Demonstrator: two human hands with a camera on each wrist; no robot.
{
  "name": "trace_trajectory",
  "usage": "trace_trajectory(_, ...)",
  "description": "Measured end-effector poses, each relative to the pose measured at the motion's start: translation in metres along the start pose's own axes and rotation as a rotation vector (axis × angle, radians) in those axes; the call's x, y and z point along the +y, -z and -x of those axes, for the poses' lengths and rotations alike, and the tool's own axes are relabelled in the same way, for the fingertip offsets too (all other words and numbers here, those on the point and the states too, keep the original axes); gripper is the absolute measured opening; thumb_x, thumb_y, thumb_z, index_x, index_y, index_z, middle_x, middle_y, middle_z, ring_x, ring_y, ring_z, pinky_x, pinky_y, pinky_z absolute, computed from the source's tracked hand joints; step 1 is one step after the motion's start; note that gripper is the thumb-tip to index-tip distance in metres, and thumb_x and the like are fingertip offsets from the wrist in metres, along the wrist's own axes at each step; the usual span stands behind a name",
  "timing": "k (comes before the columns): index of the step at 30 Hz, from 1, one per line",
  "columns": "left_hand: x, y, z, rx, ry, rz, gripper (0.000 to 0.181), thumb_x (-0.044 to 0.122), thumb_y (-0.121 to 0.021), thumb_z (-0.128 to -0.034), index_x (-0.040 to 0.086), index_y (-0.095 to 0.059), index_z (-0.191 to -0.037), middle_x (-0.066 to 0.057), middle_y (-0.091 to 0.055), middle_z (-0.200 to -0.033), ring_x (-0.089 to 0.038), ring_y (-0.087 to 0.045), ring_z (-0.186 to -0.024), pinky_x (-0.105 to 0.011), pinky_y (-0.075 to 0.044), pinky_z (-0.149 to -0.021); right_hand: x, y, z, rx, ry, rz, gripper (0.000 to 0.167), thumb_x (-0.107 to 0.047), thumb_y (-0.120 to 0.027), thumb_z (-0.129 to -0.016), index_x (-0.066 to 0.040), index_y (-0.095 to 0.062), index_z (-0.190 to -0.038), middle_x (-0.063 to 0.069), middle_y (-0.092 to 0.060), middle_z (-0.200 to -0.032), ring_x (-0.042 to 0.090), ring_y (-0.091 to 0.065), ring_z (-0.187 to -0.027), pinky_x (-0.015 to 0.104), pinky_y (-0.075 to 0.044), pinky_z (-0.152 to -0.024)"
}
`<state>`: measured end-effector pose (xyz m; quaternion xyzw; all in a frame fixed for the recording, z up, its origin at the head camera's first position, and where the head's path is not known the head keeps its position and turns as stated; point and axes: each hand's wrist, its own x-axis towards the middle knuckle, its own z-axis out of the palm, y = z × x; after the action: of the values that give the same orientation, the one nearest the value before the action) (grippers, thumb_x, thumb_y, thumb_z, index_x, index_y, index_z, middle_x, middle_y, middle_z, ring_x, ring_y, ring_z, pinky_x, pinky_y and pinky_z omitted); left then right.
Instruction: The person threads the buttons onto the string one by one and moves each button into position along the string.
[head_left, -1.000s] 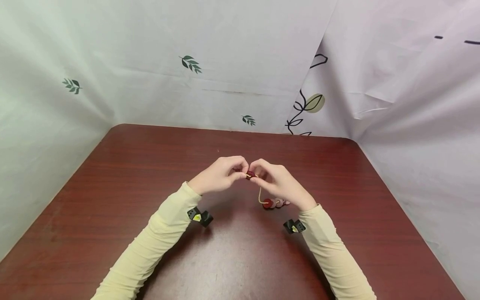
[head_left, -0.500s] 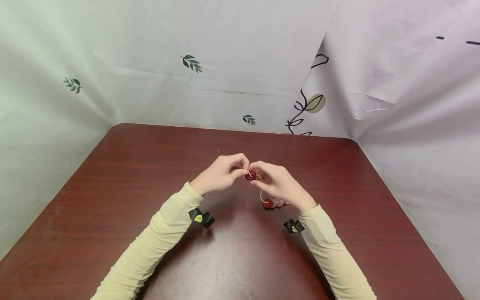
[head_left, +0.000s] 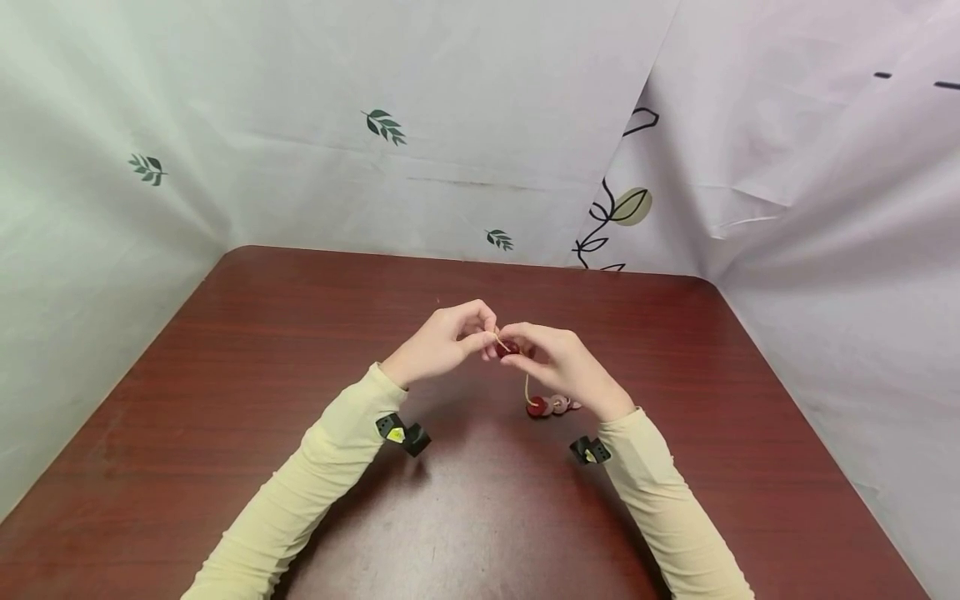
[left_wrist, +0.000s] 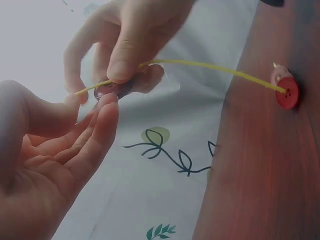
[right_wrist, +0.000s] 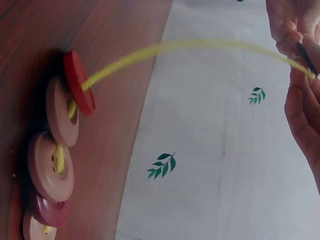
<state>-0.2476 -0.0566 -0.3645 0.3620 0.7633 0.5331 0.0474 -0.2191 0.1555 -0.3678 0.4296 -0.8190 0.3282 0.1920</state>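
My right hand (head_left: 558, 358) pinches a dark red button (left_wrist: 107, 90) between thumb and fingers. A yellow cord (right_wrist: 190, 45) passes through this button. Between thumb and forefinger, my left hand (head_left: 446, 340) pinches the cord's short end, just left of the button. Other left fingers touch or nearly touch the button's edge in the left wrist view. From the right hand the cord hangs down to a bright red button (right_wrist: 79, 82). Behind that one, several pink buttons (right_wrist: 50, 165) and a magenta button (right_wrist: 50, 210) are threaded on the same cord, lying on the table.
The dark red-brown wooden table (head_left: 337, 283) has rounded far corners. White cloth (head_left: 300, 125) with leaf prints hangs behind it and along both sides. A small black wrist camera (head_left: 402, 435) sits below the left wrist, another camera (head_left: 590, 451) below the right.
The dark red button has turned in my right hand. My left hand has shifted slightly up and away from it, drawing out a short length of cord. The threaded buttons stay on the table.
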Motion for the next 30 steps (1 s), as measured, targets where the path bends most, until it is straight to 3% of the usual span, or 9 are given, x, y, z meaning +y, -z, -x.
trace_trajectory(4,0.001,0.002,0.0,0.005,0.013,0.048,0.006,0.0,-0.055,-0.095,0.003,-0.052,-0.091,-0.014,-0.069,-0.087,-0.015,-0.068,-0.074,-0.049,-0.054,-0.081,0.001,0.001,0.0,0.018,0.035,0.002,0.031,0.001,-0.079,-0.075,-0.007,-0.069,-0.104,0.001,-0.069,-0.085,0.007,-0.057,-0.073,0.025,-0.05,-0.065)
trace_trajectory(11,0.001,0.004,-0.001,0.009,0.041,0.069,0.006,0.001,-0.053,-0.0962,0.002,-0.048,-0.094,-0.016,-0.071,-0.087,-0.017,-0.07,-0.074,-0.034,-0.056,-0.08,0.003,0.0,0.001,0.01,0.003,-0.019,0.037,0.0,-0.081,-0.073,-0.004,-0.068,-0.107,0.002,-0.069,-0.086,0.008,-0.057,-0.07,0.027,-0.051,-0.063)
trace_trajectory(18,0.001,0.009,0.0,0.046,0.046,0.017,0.008,0.003,-0.056,-0.0956,0.006,-0.05,-0.091,-0.014,-0.071,-0.089,-0.018,-0.067,-0.077,-0.049,-0.054,-0.08,0.001,0.002,0.001,-0.013,-0.032,-0.021,0.037,0.001,-0.08,-0.074,-0.004,-0.068,-0.109,0.001,-0.069,-0.084,0.007,-0.059,-0.069,0.03,-0.052,-0.062)
trace_trajectory(25,0.003,0.012,0.001,0.1,0.02,-0.011,0.008,0.005,-0.061,-0.0934,0.007,-0.054,-0.09,-0.015,-0.068,-0.09,-0.017,-0.065,-0.079,-0.029,-0.052,-0.073,0.001,0.003,0.003,-0.083,-0.096,-0.046,0.028,-0.005,-0.078,-0.078,-0.006,-0.069,-0.104,-0.002,-0.067,-0.079,0.005,-0.058,-0.071,0.031,-0.051,-0.063)
trace_trajectory(30,0.004,0.011,0.001,0.103,-0.001,0.066,0.009,0.007,-0.061,-0.0939,0.006,-0.053,-0.09,-0.015,-0.068,-0.097,-0.025,-0.065,-0.083,-0.029,-0.053,-0.076,0.003,0.003,0.004,-0.145,-0.106,-0.069,0.022,-0.008,-0.076,-0.081,-0.007,-0.068,-0.102,-0.003,-0.067,-0.081,0.005,-0.059,-0.074,0.032,-0.052,-0.065)
